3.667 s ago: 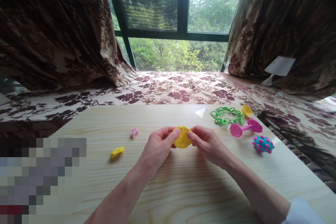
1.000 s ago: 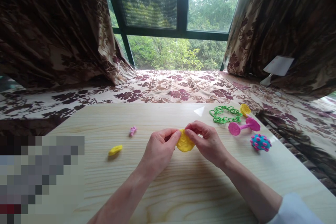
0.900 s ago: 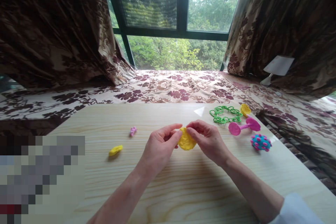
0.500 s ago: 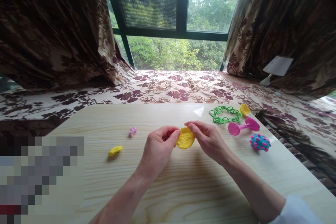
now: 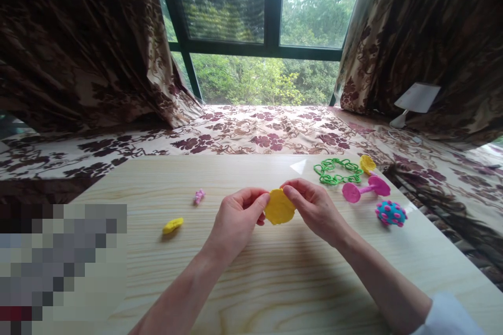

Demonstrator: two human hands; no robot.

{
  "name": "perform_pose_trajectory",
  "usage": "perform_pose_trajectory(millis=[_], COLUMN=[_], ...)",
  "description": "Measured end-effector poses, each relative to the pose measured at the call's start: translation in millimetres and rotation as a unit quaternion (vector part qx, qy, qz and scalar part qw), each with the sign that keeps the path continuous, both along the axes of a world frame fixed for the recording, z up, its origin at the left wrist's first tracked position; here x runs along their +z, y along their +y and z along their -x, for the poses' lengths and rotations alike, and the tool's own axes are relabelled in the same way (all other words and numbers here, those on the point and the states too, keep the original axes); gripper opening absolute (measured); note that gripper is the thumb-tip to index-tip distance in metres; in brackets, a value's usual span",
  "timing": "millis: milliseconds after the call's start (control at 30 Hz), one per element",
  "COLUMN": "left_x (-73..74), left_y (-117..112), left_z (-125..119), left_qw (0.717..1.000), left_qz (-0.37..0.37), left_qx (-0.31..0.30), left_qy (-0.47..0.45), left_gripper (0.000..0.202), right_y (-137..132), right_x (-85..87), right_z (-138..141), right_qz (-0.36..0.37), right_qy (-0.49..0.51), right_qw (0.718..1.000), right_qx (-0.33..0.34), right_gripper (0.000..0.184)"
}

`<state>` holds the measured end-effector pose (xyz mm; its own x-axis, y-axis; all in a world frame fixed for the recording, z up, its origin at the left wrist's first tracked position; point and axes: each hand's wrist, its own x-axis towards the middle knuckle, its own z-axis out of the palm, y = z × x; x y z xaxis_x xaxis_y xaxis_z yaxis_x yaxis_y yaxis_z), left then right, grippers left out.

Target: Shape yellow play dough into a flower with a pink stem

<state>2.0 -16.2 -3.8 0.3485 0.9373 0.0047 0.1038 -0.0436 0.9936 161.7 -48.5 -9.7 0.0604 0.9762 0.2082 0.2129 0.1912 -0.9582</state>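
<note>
A flat, roughly round disc of yellow modelling clay [image 5: 279, 208] is held up over the middle of the table. My left hand [image 5: 240, 215] pinches its left edge between thumb and fingers. On the upper right edge, my right hand [image 5: 314, 208] grips it the same way, thumb in front. Some fingertips are hidden behind the disc. Left of my hands lie a small yellow clay lump [image 5: 173, 226] and a little pink clay piece [image 5: 199, 197].
Toward the right stand a green clay chain [image 5: 320, 174], a yellow clay piece [image 5: 367, 164], a pink dumbbell-shaped clay piece [image 5: 366, 188] and a blue clay lump with pink dots [image 5: 391, 213]. Beyond the wooden table [image 5: 188, 282] lie patterned cloth [image 5: 267, 133] and a white lamp [image 5: 417, 98].
The yellow disc has been turned in my fingers and now shows a smoother, wider face. Both hands keep hold of it and have shifted only slightly.
</note>
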Motion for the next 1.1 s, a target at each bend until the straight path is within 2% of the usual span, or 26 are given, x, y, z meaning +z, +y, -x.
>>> perform_pose_trajectory(millis=[133,233,333,567,867,1000,1100], left_x=[0.2,-2.3,-5.3,-3.0,-2.9,-0.8,-0.3], left_y=[-1.7,-3.9,-5.2,-2.5,-1.8,-2.2,-2.9], left_z=[-0.8,-1.7,-2.9,-5.2,-2.5,-3.2,-3.2], left_qw=[0.999,0.999,0.999,1.000,0.998,0.999,0.999], left_qz=[0.015,-0.008,-0.034,0.002,0.032,0.016,-0.023], left_qx=[-0.025,-0.050,-0.037,0.015,-0.015,0.015,0.011], left_qy=[-0.015,-0.014,0.001,-0.013,-0.042,-0.045,-0.024], left_gripper=[0.031,0.029,0.028,0.031,0.031,0.031,0.029], right_y=[-0.8,-2.3,-2.6,2.1,0.7,0.6,1.2], right_x=[-1.5,-4.1,-5.3,-2.3,-4.8,-6.2,-7.2], right_z=[1.3,5.9,9.2,-1.0,1.7,1.4,1.1], right_qz=[-0.009,-0.021,-0.036,0.002,-0.023,-0.022,-0.023], right_qy=[-0.024,-0.052,-0.090,-0.019,0.000,-0.015,-0.003], right_qw=[1.000,0.998,0.995,1.000,1.000,1.000,1.000], right_qx=[-0.011,-0.018,-0.032,-0.018,-0.008,-0.009,-0.008], right_gripper=[0.021,0.020,0.019,0.025,0.018,0.018,0.018])
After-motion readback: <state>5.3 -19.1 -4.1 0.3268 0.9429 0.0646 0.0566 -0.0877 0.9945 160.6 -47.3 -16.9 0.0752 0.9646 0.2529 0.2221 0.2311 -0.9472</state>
